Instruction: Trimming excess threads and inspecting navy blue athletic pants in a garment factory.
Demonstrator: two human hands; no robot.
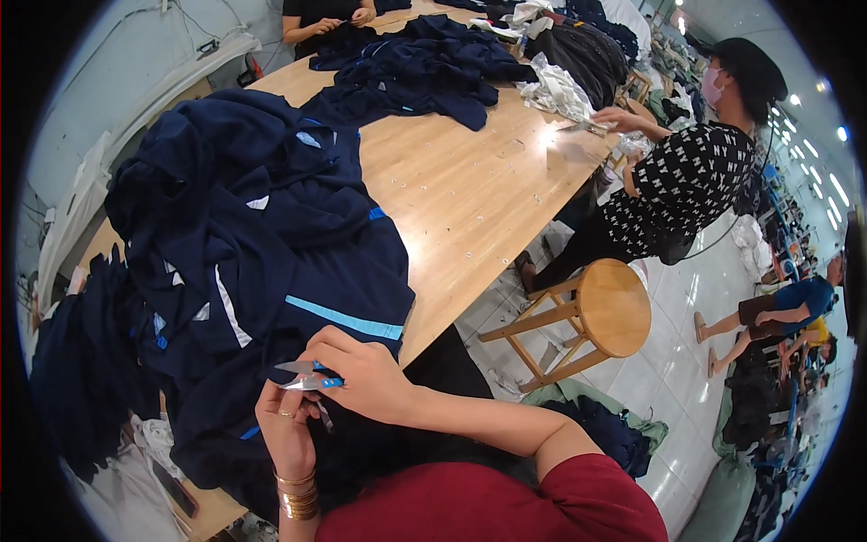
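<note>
My right hand (366, 375) is closed around a pair of thread snips (312, 382) with blue grips and short metal blades, which point left. Just below the blades, my left hand (287, 432), with gold bangles at its wrist, pinches dark cloth that appears to belong to a navy garment (361, 280). The exact spot between those fingertips is too small to make out. The heap of navy garments spreads over the table in front of both hands. A light-blue stripe (343, 316) crosses the nearest one, and white strips show on others.
More navy garments (424, 68) lie farther along the wooden table (452, 190), where a co-worker's hands (339, 23) hold dark cloth. Another person (686, 172) stands at the right edge near white cloth (560, 90). A wooden stool (614, 307) stands on the tiles, bundled fabric (605, 429) below.
</note>
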